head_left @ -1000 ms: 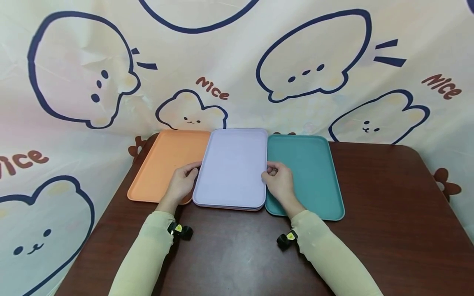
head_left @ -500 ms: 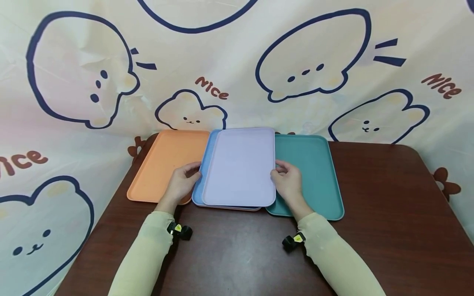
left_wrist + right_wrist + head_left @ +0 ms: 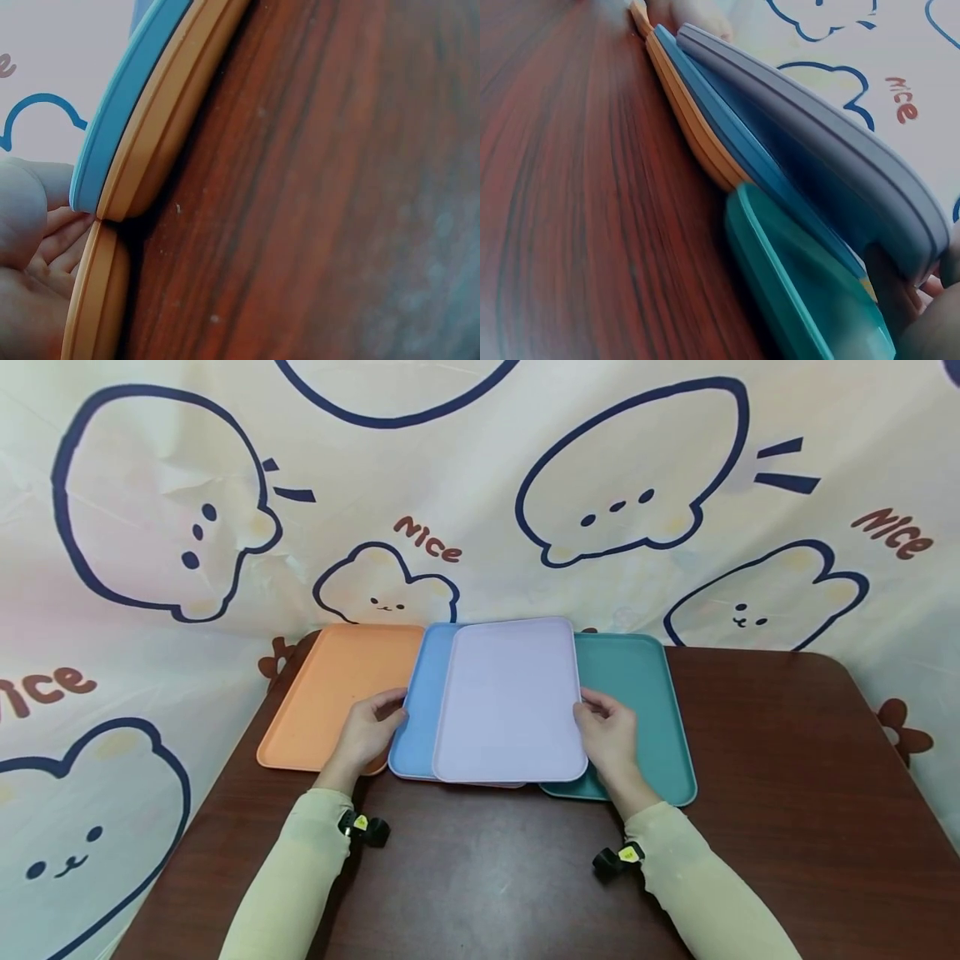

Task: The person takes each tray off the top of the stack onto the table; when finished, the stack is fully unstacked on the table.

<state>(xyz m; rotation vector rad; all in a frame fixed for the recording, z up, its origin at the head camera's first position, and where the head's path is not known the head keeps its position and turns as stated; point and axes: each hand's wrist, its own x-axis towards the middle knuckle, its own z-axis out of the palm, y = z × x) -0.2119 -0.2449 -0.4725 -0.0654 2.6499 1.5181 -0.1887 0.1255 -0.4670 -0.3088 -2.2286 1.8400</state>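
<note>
Worktop (image 3: 810,827): dark reddish-brown, wood-grained, faintly glossy, with rounded far corners; far edge up against a pale cloth backdrop (image 3: 480,477), creased, printed with navy bear outlines and brown "Nice" lettering.
Orange tray (image 3: 360,652): by the far left corner of the worktop, with left grip (image 3: 363,731) over its right side.
Teal tray (image 3: 645,668): right of the middle of the far edge, left part covered by the lavender tray (image 3: 513,702), directly beneath right grip (image 3: 611,731).
Blue tray (image 3: 420,702): near the middle of the far edge, right part hidden; laid on an orange-sided lower tray (image 3: 161,112).
Lavender tray: spanning blue and teal near the far edge, tilted, right side raised with a gap beneath.
Right grip: closed, pinching the lavender tray's right rim, thumb above, fingers below.
Left grip: nearly closed, thumb and fingertips on the blue tray's left edge; whether also holding the lower tray, cannot tell.
Sleeves (image 3: 277,885): pale yellow-green, with small black wrist cameras (image 3: 377,832) at the cuffs.
Tray build: shallow rounded rectangles, plastic-looking; smooth matt faces, low raised rims, fine lines along the sides.
</note>
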